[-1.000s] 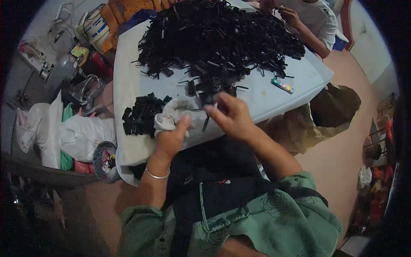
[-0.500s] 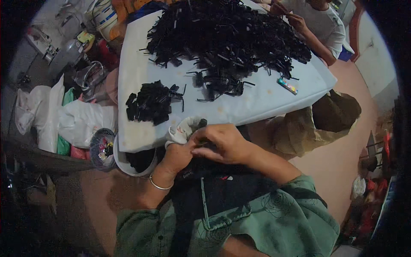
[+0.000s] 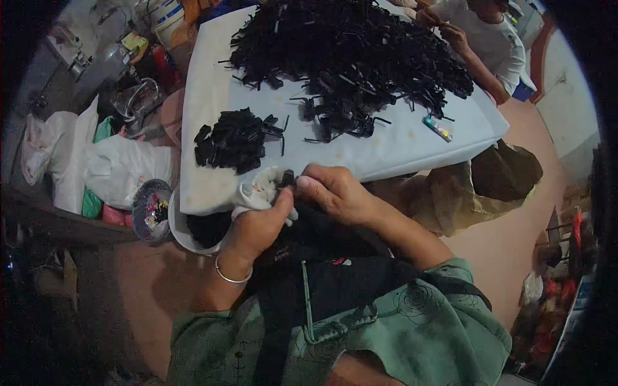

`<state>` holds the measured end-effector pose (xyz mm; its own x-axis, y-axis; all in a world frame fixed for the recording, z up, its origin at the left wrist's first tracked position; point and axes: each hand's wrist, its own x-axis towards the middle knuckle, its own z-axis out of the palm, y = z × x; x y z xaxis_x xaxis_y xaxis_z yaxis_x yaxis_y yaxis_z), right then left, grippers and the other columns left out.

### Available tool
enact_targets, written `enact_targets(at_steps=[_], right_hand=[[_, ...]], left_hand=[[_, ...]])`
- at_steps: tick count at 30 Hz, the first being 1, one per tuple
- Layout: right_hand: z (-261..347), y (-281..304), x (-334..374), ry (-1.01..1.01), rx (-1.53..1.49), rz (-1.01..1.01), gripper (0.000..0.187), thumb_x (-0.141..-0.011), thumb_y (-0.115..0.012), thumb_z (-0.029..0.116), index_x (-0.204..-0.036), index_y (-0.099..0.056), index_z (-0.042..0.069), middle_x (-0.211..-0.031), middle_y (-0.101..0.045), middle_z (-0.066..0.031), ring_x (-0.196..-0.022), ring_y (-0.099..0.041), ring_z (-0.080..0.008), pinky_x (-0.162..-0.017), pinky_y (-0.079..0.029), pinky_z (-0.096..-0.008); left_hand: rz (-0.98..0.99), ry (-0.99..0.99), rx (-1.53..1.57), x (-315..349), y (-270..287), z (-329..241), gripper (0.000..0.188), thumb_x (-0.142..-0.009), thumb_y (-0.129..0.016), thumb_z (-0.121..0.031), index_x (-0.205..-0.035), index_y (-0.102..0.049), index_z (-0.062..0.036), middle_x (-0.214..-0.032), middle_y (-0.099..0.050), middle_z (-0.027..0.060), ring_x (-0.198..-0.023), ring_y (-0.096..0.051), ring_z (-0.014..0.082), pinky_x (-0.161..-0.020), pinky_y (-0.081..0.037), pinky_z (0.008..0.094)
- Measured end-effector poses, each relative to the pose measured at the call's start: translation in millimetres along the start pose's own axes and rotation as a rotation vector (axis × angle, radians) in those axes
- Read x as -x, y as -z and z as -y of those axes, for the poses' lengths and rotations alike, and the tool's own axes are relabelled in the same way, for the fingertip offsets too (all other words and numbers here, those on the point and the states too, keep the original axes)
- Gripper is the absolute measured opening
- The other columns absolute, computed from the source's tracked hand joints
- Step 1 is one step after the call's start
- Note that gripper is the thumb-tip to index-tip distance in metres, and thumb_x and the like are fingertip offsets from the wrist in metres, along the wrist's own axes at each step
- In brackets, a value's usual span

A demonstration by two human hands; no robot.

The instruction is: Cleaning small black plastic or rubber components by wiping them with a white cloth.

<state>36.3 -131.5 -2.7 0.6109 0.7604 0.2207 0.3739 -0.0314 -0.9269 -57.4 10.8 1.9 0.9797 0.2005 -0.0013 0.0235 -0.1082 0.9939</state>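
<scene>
My left hand [image 3: 257, 222] wears a white cloth glove [image 3: 254, 193] over its fingers, the thumb bare. It pinches a small black plastic piece [image 3: 287, 178] that sticks up near the thumb tip. Close beside it, my right hand [image 3: 341, 193] is bare and closed, thumb pressed against the curled forefinger. Whatever lies in that pinch is too small to make out. Both hands are over my lap at the table's near edge. Just beyond the left hand is a small heap of black plastic pieces [image 3: 235, 138] on the white-covered table [image 3: 399, 145].
A large pile of black pieces [image 3: 347, 51] with thin rods covers the far table. A small colourful packet [image 3: 438, 128] lies at the right. A white bucket [image 3: 182, 231] and a basin [image 3: 145, 215] stand left, a brown sack [image 3: 450, 199] right. Across sits another person [image 3: 489, 48].
My hands have drawn slightly apart, the right one moving up from over the left. The black piece in my left hand now shows. The whole view has shifted a little.
</scene>
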Motion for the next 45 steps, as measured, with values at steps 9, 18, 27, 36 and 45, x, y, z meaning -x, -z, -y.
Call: enact_targets(at_steps=[9, 18, 27, 36, 45], right_hand=[[-10, -12, -5, -0.132, -0.097, 0.126, 0.032, -0.091, -0.044, 0.026, -0.076, -0.051, -0.001, -0.057, -0.046, -0.0109, -0.055, -0.041, -0.0147, -0.054, -0.039, -0.0321], [-13, -4, -7, 0.047, 0.031, 0.014, 0.02, -0.087, -0.051, 0.018, -0.088, -0.052, -0.002, -0.066, -0.054, -0.0091, -0.062, -0.048, -0.0123, -0.058, -0.042, -0.0294], [-13, 12, -15, 0.377, 0.246, -0.007, 0.012, -0.08, -0.059, 0.01, -0.089, -0.059, 0.001, -0.074, -0.06, -0.0107, -0.064, -0.052, -0.0117, -0.059, -0.044, -0.0278], [-2, -1, -14, 0.085, 0.14, 0.03, 0.019, -0.084, -0.055, 0.019, -0.077, -0.053, 0.001, -0.06, -0.051, -0.0154, -0.05, -0.048, -0.0254, -0.05, -0.04, -0.034], [-5, -24, -24, 0.052, 0.157, 0.145, 0.027, -0.087, -0.047, 0.024, -0.076, -0.054, 0.001, -0.065, -0.053, -0.0216, -0.06, -0.05, -0.0407, -0.055, -0.041, -0.0421]], left_hand=[[-0.166, -0.328, -0.443, 2, -3, 10, 0.019, -0.079, -0.055, -0.006, -0.097, -0.053, 0.0005, -0.081, -0.057, 0.0061, -0.072, -0.055, 0.0136, -0.062, -0.045, 0.0271], [-0.154, -0.294, -0.026, -11, 2, 5, 0.025, -0.081, -0.055, -0.005, -0.104, -0.046, -0.0005, -0.089, -0.053, 0.0074, -0.081, -0.052, 0.0162, -0.07, -0.044, 0.0273], [-0.064, -0.053, -0.247, -5, 11, 9, 0.031, -0.09, -0.043, -0.015, -0.116, -0.041, 0.0014, -0.087, -0.053, 0.004, -0.074, -0.049, 0.0083, -0.063, -0.042, 0.023], [-0.084, -0.445, -0.586, -6, 11, 20, 0.016, -0.082, -0.045, -0.006, -0.094, -0.051, 0.003, -0.084, -0.054, 0.0168, -0.075, -0.053, 0.0305, -0.068, -0.043, 0.0378], [-0.18, -0.388, -0.683, 3, 18, 37, 0.017, -0.077, -0.05, -0.006, -0.091, -0.05, 0.0032, -0.084, -0.052, 0.02, -0.079, -0.052, 0.0351, -0.07, -0.042, 0.0385]])
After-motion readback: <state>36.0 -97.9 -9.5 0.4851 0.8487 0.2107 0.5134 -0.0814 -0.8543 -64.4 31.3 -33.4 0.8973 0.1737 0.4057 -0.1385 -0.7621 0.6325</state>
